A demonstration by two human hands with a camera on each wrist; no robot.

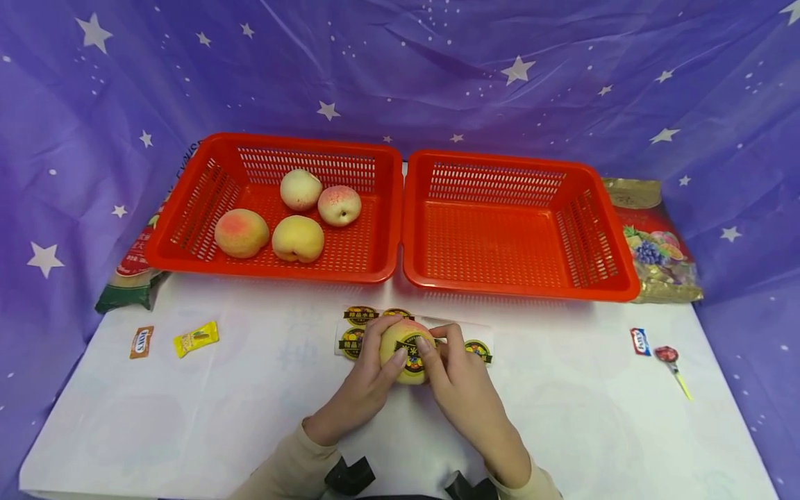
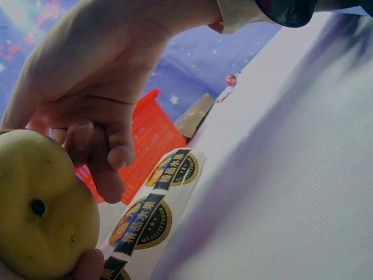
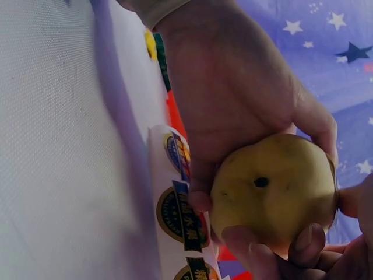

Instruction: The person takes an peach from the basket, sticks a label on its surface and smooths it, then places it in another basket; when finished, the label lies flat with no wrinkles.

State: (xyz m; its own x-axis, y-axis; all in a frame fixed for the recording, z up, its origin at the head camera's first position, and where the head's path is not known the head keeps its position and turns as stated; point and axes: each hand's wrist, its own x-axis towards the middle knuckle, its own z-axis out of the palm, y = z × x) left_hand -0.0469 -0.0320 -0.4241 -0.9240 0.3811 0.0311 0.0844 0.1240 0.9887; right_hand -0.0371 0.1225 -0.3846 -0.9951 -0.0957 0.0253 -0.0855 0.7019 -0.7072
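A yellow peach [image 1: 392, 339] with a pink blush is held between both hands over the front of the table. On its upper side lies a round black-and-gold fruit sticker [image 1: 412, 355]. The left hand [image 1: 365, 380] grips the peach from the left, thumb on top near the sticker's edge. From the right, the right hand [image 1: 465, 385] meets the peach with its thumb on the sticker and its other fingers bent. In the left wrist view, the dark stem hollow of the peach [image 2: 46, 233] faces the camera. Just behind is a sticker sheet [image 1: 484, 335], partly hidden by the hands.
Several peaches [image 1: 242, 233] sit in the left red basket [image 1: 281, 275]. A second red basket [image 1: 525, 288] adjoins it. Printed bags [image 1: 662, 243] stand at the outer sides. Small wrapped sweets [image 1: 196, 339] lie at left; a sachet [image 1: 640, 342] and a lollipop [image 1: 667, 355] at right.
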